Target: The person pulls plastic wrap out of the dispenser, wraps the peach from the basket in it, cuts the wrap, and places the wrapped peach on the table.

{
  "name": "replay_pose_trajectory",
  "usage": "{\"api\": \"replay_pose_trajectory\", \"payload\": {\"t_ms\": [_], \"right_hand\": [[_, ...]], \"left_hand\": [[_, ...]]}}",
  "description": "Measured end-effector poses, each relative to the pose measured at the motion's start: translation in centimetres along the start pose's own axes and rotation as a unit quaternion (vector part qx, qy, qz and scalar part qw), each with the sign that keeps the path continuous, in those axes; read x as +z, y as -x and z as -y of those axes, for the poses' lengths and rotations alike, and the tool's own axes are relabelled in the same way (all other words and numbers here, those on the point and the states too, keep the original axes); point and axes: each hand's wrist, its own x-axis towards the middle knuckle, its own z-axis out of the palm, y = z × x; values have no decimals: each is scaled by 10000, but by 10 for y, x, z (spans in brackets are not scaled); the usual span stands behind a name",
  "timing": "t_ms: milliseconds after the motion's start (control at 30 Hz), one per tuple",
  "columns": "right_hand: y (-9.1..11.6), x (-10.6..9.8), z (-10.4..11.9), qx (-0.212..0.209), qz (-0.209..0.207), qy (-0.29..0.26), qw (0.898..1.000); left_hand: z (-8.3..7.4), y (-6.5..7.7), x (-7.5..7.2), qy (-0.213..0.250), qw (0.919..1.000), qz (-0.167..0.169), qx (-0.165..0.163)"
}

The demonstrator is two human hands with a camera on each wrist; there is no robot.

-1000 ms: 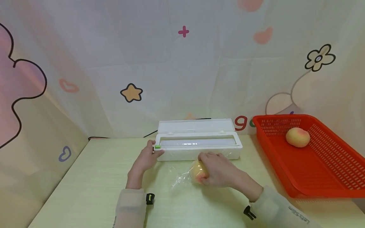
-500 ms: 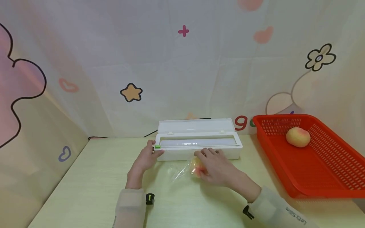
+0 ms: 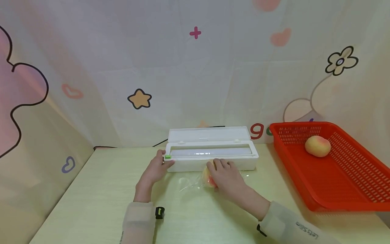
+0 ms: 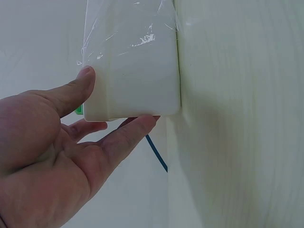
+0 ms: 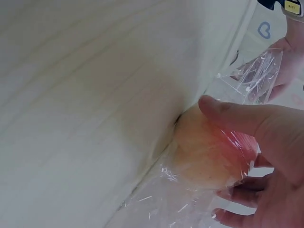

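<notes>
Off-white sleeves [image 3: 139,218] reach in over the pale yellow-green bench [image 3: 100,206], and between them the right hand [image 3: 228,178] curls fingers and thumb round a round yellow-and-pink peach [image 3: 208,179] covered in clear, crinkled plastic film [image 3: 188,183]. Over the last second that hand has carried the peach a little left and away from the person, right up to the front of the long white plastic box [image 3: 187,166]; whether the two touch, I cannot tell. Loose film shows at both sides of the peach, so I judge that the wrapping is under way but not finished. The left hand [image 3: 154,170] has stayed put, thumb on the box's front edge and fingers against its end, pinching that corner and probably steadying it. A whitish roll [image 3: 210,152] lies inside, below the raised lid [image 3: 209,134]. On the right, a red plastic basket [image 3: 289,176] holds a second yellow-and-pink peach [image 3: 318,146], unmoved; patterned pale cloth [image 3: 182,78] hangs behind.
</notes>
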Motion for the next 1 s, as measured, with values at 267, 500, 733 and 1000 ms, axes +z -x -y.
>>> {"api": "replay_pose_trajectory", "payload": {"t_ms": [267,500,733,1000], "right_hand": [[1,2,2,127,-11,42,9999],[4,-6,-1,147,-231,-454,9986],[10,-10,-7,315,-483,-725,9957],[14,-15,-13,-114,-1248,-927,9878]], "left_hand": [[-1,0,1,-65,10000,0,41],[2,-1,2,-48,9999,-32,108],[3,-2,2,-29,9999,-2,140],[1,-1,1,45,9998,-27,173]]}}
